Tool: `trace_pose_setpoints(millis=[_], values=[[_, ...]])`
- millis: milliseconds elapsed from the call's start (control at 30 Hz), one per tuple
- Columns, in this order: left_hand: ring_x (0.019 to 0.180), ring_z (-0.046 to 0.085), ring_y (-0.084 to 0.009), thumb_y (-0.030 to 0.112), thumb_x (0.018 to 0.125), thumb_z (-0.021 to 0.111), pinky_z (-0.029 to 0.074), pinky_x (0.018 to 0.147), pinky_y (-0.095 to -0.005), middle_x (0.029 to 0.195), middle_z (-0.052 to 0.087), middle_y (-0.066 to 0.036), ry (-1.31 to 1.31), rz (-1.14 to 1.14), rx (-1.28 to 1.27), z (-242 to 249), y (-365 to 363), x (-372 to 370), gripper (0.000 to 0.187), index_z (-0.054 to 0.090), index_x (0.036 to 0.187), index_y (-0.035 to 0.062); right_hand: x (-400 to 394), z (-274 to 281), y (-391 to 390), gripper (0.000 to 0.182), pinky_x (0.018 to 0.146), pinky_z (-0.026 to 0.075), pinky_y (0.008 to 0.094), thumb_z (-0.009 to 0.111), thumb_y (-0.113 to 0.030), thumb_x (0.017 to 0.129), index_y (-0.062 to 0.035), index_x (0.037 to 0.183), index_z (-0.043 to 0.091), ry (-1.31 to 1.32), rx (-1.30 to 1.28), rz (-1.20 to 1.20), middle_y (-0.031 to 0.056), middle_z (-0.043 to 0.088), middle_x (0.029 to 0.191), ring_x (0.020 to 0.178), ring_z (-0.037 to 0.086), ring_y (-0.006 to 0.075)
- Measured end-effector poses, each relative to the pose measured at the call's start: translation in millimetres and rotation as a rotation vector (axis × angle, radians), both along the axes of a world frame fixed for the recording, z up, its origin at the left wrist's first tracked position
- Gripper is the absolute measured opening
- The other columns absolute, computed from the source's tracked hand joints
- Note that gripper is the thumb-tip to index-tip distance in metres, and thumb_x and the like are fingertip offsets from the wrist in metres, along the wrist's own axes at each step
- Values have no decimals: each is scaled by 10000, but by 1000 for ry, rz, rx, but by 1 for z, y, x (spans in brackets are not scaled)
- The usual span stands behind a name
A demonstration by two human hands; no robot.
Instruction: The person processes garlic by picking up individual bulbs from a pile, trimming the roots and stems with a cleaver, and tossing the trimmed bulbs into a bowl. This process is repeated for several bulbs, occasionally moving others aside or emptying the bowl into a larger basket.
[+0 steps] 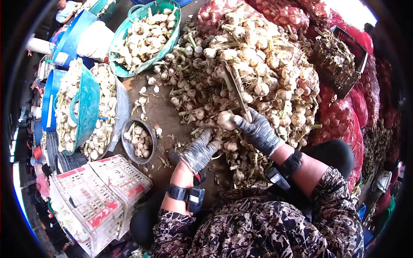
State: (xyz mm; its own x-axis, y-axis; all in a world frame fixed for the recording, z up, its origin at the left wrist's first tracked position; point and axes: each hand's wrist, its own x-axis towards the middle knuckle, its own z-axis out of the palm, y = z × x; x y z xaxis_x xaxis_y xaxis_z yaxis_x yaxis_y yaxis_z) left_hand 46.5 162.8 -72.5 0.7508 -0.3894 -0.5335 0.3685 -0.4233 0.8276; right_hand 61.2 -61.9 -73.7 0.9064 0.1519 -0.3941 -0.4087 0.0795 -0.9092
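Observation:
My right hand (259, 132), in a grey knit glove, is closed round the lower end of a long, narrow metal blade (236, 92) that points up and away over the heap. Its thumb side touches a large whitish garlic bulb (225, 120). Lower and to the left, my left hand (200, 151), gloved alike, has its fingers bent round pale garlic; what lies in the grip is partly hidden. A big heap of garlic (262, 88) with roots and stems rises in front of both hands.
A small grey bowl (123, 144) of garlic stands to the left, beyond a white-and-red plastic crate (86, 193). Green tubs (87, 109) full of garlic are farther left. Red mesh sacks (342, 124) and a black crate (359, 58) border the heap on the right.

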Motion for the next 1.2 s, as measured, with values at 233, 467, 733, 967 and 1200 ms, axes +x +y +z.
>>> trace_pose_setpoints(millis=[233, 467, 733, 967, 1200], values=[[1107, 572, -169, 47, 813, 789, 538, 920, -309, 1192, 569, -49, -37, 315, -583, 22, -22, -28, 621, 419, 1310, 95, -37, 43, 5, 401, 736, 516, 280, 778, -292, 878, -65, 1176, 636, -163, -49, 146, -18, 663, 889, 831, 611, 90], [1286, 504, -212, 338, 971, 608, 419, 1091, -370, 1468, 467, -74, -1370, -337, 660, -61, 18, -57, 638, 324, 1508, 142, -61, 68, -21, 266, 667, 534, 458, 718, -269, 794, -105, 981, 623, -674, -799, 565, 143, 669, 816, 788, 668, 373], [1297, 488, -280, 275, 957, 593, 366, 1129, -450, 1384, 521, -142, -184, 298, -568, 1, -19, -69, 533, 420, 1418, 70, -68, 67, -28, 213, 614, 519, 481, 646, -258, 827, -99, 967, 625, -626, -967, 730, 153, 660, 720, 702, 672, 365], [1051, 599, -287, 263, 799, 770, 513, 887, -412, 1135, 597, -121, -1012, 88, 86, 34, -36, -66, 548, 515, 1237, 57, -57, 34, -45, 213, 617, 527, 470, 680, -235, 805, -100, 955, 615, -557, -1091, 663, 141, 665, 721, 707, 682, 353], [1098, 570, -244, 281, 694, 896, 491, 968, -384, 1191, 560, -103, -576, 375, -197, 65, -38, -57, 759, 459, 1286, 97, -44, 18, -35, 352, 679, 500, 303, 713, -377, 920, -67, 1075, 650, -129, -27, 121, 4, 651, 797, 689, 587, 140]])
